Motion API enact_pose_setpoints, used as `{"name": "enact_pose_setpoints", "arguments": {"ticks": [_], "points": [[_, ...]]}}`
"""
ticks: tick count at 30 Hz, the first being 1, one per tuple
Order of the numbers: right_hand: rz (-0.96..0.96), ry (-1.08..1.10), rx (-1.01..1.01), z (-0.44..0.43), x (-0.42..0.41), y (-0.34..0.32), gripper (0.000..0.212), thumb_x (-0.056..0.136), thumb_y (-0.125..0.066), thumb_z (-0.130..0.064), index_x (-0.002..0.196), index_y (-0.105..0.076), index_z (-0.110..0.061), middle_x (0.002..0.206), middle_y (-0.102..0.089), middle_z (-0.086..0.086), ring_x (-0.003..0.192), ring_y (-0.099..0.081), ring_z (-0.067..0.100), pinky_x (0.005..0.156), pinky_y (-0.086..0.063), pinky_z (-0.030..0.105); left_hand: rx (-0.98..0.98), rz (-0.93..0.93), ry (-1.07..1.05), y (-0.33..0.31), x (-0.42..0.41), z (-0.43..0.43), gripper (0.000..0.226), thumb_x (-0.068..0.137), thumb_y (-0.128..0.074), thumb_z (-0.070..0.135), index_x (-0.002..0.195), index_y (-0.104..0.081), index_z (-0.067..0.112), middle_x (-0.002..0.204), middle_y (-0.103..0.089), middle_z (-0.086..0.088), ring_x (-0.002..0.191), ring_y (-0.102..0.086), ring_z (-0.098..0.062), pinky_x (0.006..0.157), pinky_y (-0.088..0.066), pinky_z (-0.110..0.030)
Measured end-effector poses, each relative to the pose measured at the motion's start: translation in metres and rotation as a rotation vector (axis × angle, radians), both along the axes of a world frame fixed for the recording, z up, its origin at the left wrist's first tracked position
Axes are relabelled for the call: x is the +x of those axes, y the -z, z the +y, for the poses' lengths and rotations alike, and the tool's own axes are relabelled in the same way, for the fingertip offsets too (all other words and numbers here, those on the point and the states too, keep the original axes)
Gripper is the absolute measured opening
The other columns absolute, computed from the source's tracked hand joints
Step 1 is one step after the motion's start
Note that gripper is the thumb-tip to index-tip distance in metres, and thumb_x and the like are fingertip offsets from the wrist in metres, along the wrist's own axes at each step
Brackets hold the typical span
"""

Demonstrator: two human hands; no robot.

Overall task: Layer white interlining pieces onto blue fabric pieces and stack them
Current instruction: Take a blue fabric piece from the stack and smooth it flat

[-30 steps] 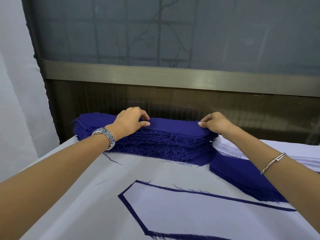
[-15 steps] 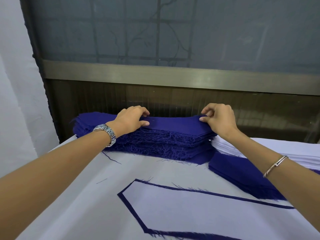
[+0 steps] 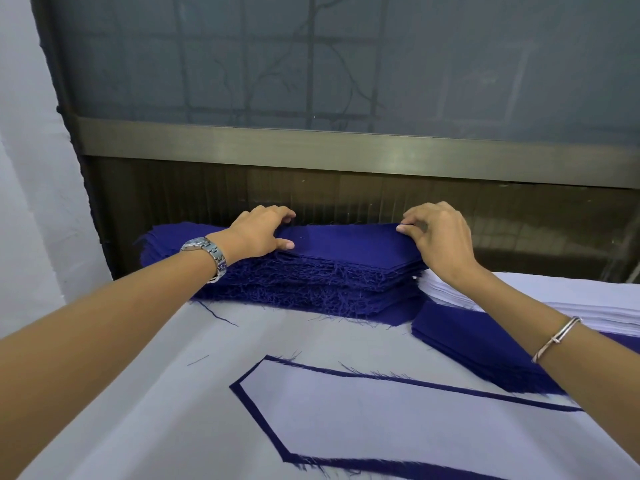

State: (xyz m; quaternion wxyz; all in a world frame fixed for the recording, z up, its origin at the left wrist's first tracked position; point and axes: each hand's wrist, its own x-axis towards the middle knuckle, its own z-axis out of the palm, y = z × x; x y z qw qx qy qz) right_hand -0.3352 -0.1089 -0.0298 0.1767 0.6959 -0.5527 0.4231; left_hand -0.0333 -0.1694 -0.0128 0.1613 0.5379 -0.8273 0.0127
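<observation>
Pinching the top blue piece (image 3: 346, 242) at its two ends, the left hand (image 3: 258, 233) and the right hand (image 3: 438, 237) curl their fingers (image 3: 410, 226) round its far edge. It lies on the tall blue stack (image 3: 311, 285) at the far side of the table (image 3: 156, 393), just beside the white interlining stack (image 3: 519, 292). Nearer, one white interlining piece (image 3: 363, 410) lies on a blue piece.

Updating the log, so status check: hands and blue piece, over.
Left hand, right hand pinch top blue fabric piece at its ends. Piece on blue stack. White interlining stack by right wrist, not blocking.
</observation>
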Motion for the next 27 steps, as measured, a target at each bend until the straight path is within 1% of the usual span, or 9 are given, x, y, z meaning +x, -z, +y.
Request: {"name": "enact_pose_setpoints", "arguments": {"ticks": [3,6,10,13,15,18,22,24,27], "points": [[0.045,-0.007,0.008,0.003,-0.004,0.001,0.016,0.095,-0.067,-0.015,0.102,-0.079,-0.008,0.117,-0.072,0.009,0.107,-0.062,0.03,0.093,-0.047,0.049,0.022,0.025,0.053,0.001,0.0,-0.002,0.075,0.093,-0.068,0.023,0.155,-0.026,0.025,0.149,-0.047,0.003,0.138,-0.037,-0.024,0.113,-0.028,-0.046],[0.059,-0.055,-0.071,0.009,-0.006,0.006,0.015,0.092,-0.07,-0.012,0.103,-0.079,-0.006,0.122,-0.069,0.013,0.103,-0.065,0.029,0.091,-0.049,0.05,0.005,0.019,0.108,0.0,-0.001,-0.005,0.077,0.092,-0.07,0.018,0.155,-0.027,0.028,0.148,-0.048,0.005,0.138,-0.035,-0.023,0.113,-0.024,-0.044],[0.135,-0.189,-0.154,0.018,-0.009,0.009,0.009,0.093,-0.07,-0.01,0.095,-0.077,-0.006,0.102,-0.071,0.005,0.092,-0.064,0.02,0.082,-0.045,0.034,-0.143,-0.046,0.142,-0.001,0.0,-0.004,0.06,0.089,-0.073,0.022,0.143,-0.047,0.029,0.133,-0.058,0.004,0.129,-0.043,-0.019,0.107,-0.027,-0.039],[0.013,-0.317,-0.051,0.025,-0.006,0.009,0.007,0.093,-0.069,-0.013,0.095,-0.075,-0.011,0.085,-0.068,-0.007,0.077,-0.06,0.005,0.073,-0.05,0.025,-0.251,-0.052,0.156,0.002,0.005,0.001,0.04,0.09,-0.072,0.027,0.127,-0.059,0.028,0.112,-0.067,0.008,0.115,-0.053,-0.016,0.101,-0.032,-0.035],[-0.057,-0.351,-0.029,0.027,-0.003,0.007,0.007,0.092,-0.07,-0.013,0.096,-0.075,-0.011,0.082,-0.066,-0.012,0.075,-0.06,0.002,0.068,-0.049,0.016,-0.306,-0.067,0.143,0.004,0.011,0.005,0.028,0.091,-0.069,0.03,0.119,-0.063,0.027,0.104,-0.07,0.01,0.11,-0.056,-0.016,0.099,-0.035,-0.035],[-0.063,-0.377,-0.045,0.03,0.0,0.001,0.005,0.088,-0.074,-0.01,0.093,-0.076,-0.011,0.08,-0.064,-0.017,0.073,-0.059,-0.001,0.067,-0.045,0.012,-0.363,-0.156,0.075,0.004,0.026,0.008,0.021,0.095,-0.063,0.032,0.115,-0.066,0.026,0.111,-0.069,0.007,0.112,-0.055,-0.016,0.099,-0.038,-0.036],[0.039,-0.41,-0.061,0.036,-0.001,-0.006,0.008,0.088,-0.074,-0.003,0.095,-0.075,-0.007,0.085,-0.068,-0.005,0.073,-0.059,0.007,0.067,-0.049,0.024,-0.383,-0.219,-0.023,0.003,0.054,0.009,0.019,0.098,-0.059,0.031,0.115,-0.067,0.026,0.118,-0.066,0.004,0.114,-0.054,-0.018,0.099,-0.037,-0.037],[0.071,-0.435,-0.073,0.039,-0.002,-0.008,0.01,0.088,-0.072,0.0,0.096,-0.075,-0.006,0.088,-0.069,-0.002,0.078,-0.062,0.012,0.069,-0.05,0.025,-0.371,-0.22,-0.069,0.004,0.066,0.01,0.024,0.099,-0.057,0.029,0.121,-0.065,0.026,0.124,-0.064,0.002,0.118,-0.054,-0.019,0.101,-0.038,-0.038],[0.087,-0.459,-0.114,0.042,-0.004,-0.009,0.011,0.088,-0.071,0.001,0.096,-0.074,-0.006,0.089,-0.067,-0.004,0.083,-0.059,0.0,0.074,-0.049,0.017,-0.351,-0.241,-0.107,0.007,0.077,0.01,0.037,0.1,-0.055,0.029,0.137,-0.056,0.024,0.136,-0.058,-0.001,0.125,-0.052,-0.022,0.102,-0.039,-0.039]]}}
